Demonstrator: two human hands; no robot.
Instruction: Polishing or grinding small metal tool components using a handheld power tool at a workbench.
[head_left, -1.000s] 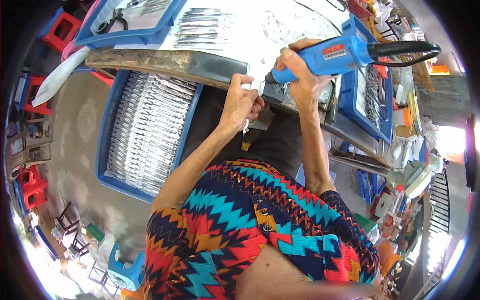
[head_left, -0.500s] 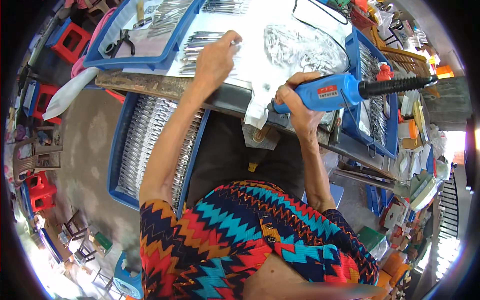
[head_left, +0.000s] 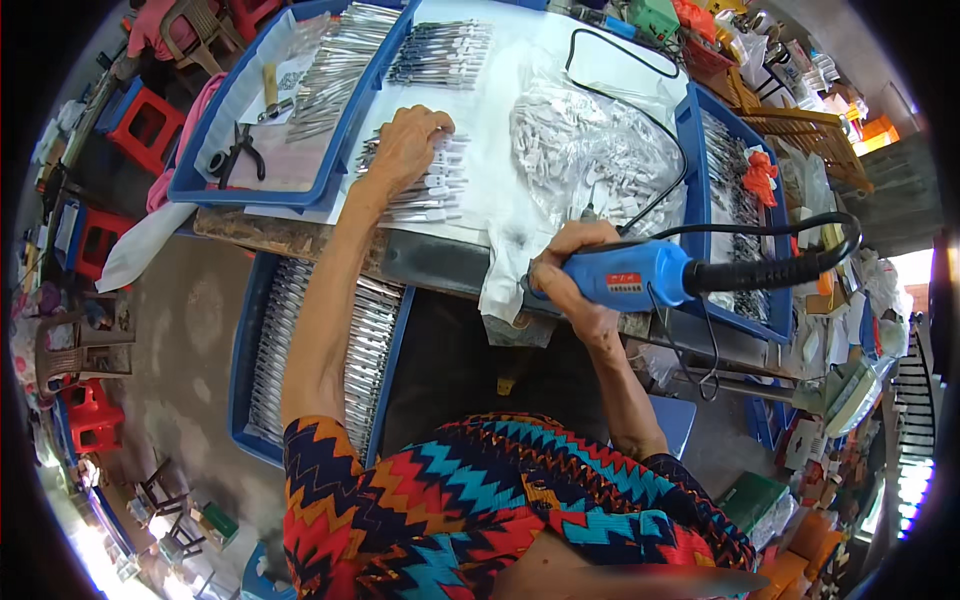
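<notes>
My right hand (head_left: 580, 272) is closed around a blue corded electric screwdriver (head_left: 628, 276), held level over the front edge of the table. Its black cable sleeve points right. My left hand (head_left: 408, 150) lies over a row of slim metal pieces with pale flat ends (head_left: 425, 200) on a white sheet. Its fingers are bent and a little apart; their tips are partly hidden, and I see nothing held in them. Another row of these pieces (head_left: 440, 55) lies farther back. A clear plastic bag of small pale parts (head_left: 590, 140) lies between my hands, toward the back.
At the left a blue tray (head_left: 330, 190) holds long metal rods and black pliers (head_left: 242, 155). A second blue tray (head_left: 697, 150) with dark metal parts stands at the right. Below the table a blue crate (head_left: 240, 350) holds stacked metal pieces. A black cord (head_left: 660, 125) crosses the bag.
My left hand has moved down onto the nearer row of metal pieces. The screwdriver has shifted slightly left and lower in view, and its cable now arches up at the right.
</notes>
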